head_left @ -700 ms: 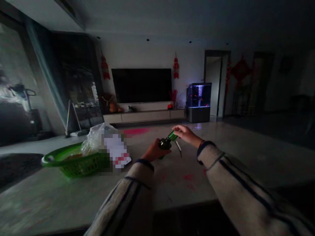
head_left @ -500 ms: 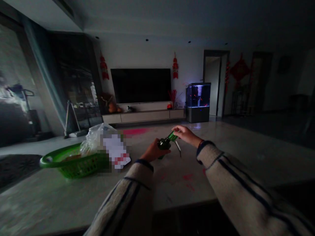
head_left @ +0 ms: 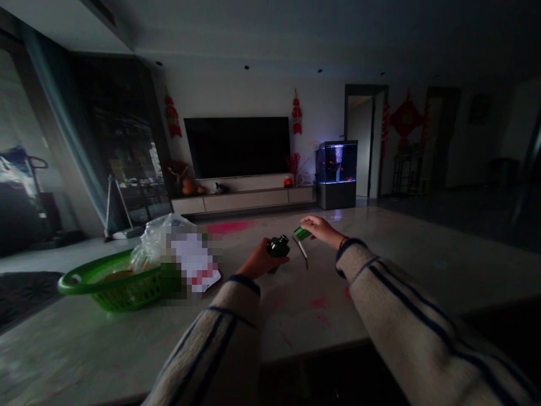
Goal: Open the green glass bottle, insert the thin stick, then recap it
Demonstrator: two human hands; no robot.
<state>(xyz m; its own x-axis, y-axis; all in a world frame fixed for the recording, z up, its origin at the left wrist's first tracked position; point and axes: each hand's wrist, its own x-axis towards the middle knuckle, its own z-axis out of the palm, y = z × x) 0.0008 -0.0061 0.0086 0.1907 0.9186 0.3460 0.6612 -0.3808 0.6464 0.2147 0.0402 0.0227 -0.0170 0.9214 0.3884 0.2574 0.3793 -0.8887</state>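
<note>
My left hand is wrapped round a small dark green bottle held just above the table. My right hand pinches a green cap with a thin white tube hanging from it, a short way right of the bottle's mouth. Both arms wear a cream sweater with dark stripes. The room is dim.
A green plastic basket with a clear plastic bag and a blurred-out packet stands on the table at the left. Across the room are a television, a low cabinet and a lit fish tank.
My right hand has pulled the green cap and its tube away from the bottle's mouth, to the right. The view has shifted slightly.
</note>
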